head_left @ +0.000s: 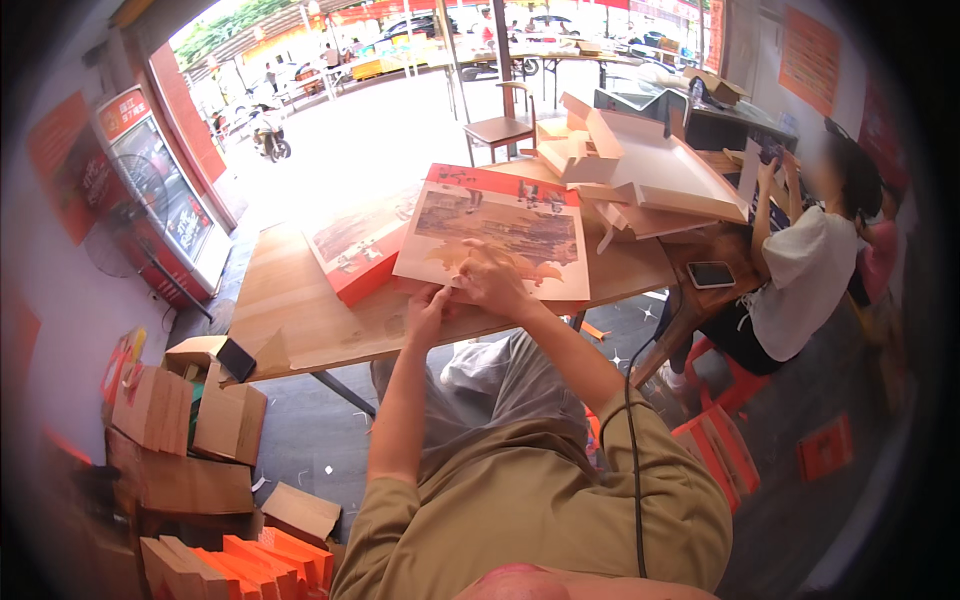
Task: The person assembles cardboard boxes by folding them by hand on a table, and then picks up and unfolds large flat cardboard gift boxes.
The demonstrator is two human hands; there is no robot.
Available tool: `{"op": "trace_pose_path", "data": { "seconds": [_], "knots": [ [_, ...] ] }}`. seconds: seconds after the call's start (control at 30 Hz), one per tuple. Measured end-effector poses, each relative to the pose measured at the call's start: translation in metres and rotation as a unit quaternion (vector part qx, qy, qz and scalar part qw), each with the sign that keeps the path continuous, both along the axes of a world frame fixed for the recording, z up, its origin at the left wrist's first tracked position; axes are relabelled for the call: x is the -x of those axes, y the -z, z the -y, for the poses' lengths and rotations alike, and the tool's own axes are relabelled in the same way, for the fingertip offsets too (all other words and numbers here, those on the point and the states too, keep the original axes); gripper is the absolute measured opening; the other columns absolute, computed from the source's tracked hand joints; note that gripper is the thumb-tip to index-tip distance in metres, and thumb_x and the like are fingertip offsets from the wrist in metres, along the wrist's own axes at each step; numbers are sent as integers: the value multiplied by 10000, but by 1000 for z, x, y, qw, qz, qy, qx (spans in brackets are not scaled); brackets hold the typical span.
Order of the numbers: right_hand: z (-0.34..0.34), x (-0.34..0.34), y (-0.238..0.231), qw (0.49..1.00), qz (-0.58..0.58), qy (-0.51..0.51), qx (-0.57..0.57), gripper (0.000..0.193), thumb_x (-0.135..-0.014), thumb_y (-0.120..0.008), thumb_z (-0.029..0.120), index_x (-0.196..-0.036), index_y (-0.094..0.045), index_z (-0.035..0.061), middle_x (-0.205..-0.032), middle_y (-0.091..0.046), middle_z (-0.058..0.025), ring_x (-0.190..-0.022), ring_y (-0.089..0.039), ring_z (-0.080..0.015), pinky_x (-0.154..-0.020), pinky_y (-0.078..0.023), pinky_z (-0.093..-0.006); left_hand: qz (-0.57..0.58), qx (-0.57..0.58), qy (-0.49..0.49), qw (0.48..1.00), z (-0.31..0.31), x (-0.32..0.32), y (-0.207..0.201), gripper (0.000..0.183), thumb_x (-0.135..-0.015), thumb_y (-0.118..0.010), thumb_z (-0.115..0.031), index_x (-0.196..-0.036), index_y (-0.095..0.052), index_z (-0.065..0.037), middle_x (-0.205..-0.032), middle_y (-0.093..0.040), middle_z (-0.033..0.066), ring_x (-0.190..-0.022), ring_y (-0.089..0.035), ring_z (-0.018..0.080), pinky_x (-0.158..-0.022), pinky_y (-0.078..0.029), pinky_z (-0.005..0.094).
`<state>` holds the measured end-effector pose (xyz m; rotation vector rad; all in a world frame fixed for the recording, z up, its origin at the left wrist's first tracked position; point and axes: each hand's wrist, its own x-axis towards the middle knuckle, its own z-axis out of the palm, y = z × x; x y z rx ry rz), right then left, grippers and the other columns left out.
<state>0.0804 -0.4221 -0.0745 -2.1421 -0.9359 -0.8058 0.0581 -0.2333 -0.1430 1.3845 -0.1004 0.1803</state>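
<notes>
A flat gift box (520, 232) with a red edge and a printed landscape scene lies on the wooden table in front of me. My left hand (428, 310) is at the box's near edge, its thumb and fingers pinched together. Over the lower part of the lid, my right hand (490, 280) has its fingers curled, with the fingertips close to the left hand. What lies between the fingers is too small to make out. A second red and cream printed box (365, 245) sits to the left, touching or just under the first one.
Opened cardboard trays (670, 170) pile up at the table's far right. A black phone (237, 360) lies at the table's left corner, another phone (711, 274) to the right. A co-worker (805, 270) sits at right. Cartons (230, 420) stand on the floor at left, a chair (499, 128) beyond the table.
</notes>
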Motion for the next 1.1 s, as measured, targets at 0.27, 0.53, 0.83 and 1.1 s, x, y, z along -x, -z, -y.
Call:
{"op": "trace_pose_path", "data": {
  "seconds": [0.27, 0.53, 0.83, 1.1],
  "knots": [
    [9, 4, -1, 996, -1, -47, 71, 224, -892, -684, 233, -1076, -697, 105, -1215, -674, -56, -1029, -683, -285, -815, -582, -419, 21, -11, -17, 1000, 2, 1, -2, 187, -994, -649, -187, -1053, -714, -21, -796, -662, -4, -597, -555, 71, -534, -444, 229],
    [12, -5, 1, 993, 0, -60, 105, 222, -905, -656, 181, -1115, -714, 137, -1161, -699, -45, -1058, -673, -269, -870, -569, -400, 31, -20, -14, 999, 2, -3, 4, 181, -994, -651, -185, -1013, -724, -20, -756, -668, 7, -586, -555, 70, -539, -442, 234],
    [10, -2, -8, 986, -14, -30, 165, 212, -923, -642, 219, -1098, -745, 160, -1153, -705, -28, -1062, -672, -263, -903, -543, -406, 11, -12, -9, 1000, 1, -5, 1, 188, -968, -589, -136, -964, -712, 7, -717, -657, 26, -560, -572, 100, -531, -449, 262],
    [10, -1, -22, 983, -92, -67, 146, 232, -914, -636, 282, -1055, -776, 163, -1097, -715, -83, -991, -697, -316, -864, -551, -438, 16, -68, -15, 997, 5, 1, -7, 195, -938, -609, -139, -817, -671, 1, -636, -624, 46, -543, -566, 114, -521, -449, 270]
  ]
}}
